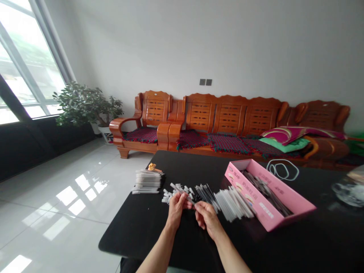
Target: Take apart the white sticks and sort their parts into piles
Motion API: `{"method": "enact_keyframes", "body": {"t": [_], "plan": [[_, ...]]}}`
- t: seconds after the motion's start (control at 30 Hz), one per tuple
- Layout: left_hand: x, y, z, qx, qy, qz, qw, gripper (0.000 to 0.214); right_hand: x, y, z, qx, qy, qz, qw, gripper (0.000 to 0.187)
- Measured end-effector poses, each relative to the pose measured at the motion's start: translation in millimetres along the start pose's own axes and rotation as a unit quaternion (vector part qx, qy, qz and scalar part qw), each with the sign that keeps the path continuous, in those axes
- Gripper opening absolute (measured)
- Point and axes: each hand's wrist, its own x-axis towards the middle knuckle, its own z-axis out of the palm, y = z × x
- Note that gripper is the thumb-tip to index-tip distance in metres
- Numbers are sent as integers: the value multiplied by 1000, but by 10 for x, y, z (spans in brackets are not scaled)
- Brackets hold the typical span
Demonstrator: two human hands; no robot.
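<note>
My left hand [178, 206] pinches one end of a slim, pale grey pen [190, 200] above the table. The fingertips of my right hand [207, 217] close on its other end, so it spans the small gap between both hands. Just beyond my left hand lies a loose heap of short white caps [176, 188]. Thin dark pen refills [207, 194] lie side by side past my right hand, and a row of whitish pen barrels [231, 203] is spread to their right. A neat stack of white pens [147, 181] sits at the table's left edge.
A pink cardboard box [280, 206] holding dark slender sticks stands on the black table [136, 231], right of the barrels. White loops [283, 169] lie behind it, and a clear plastic bag [348, 189] is far right. A small orange figure [152, 167] is by the pen stack. A wooden sofa [199, 113] stands behind.
</note>
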Motion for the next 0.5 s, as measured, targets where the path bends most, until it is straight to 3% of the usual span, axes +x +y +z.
{"method": "enact_keyframes", "body": {"t": [0.5], "plan": [[-1, 6, 8, -2, 13, 1, 1000, 38, 33, 50, -24, -17, -1, 8, 1000, 47]]}}
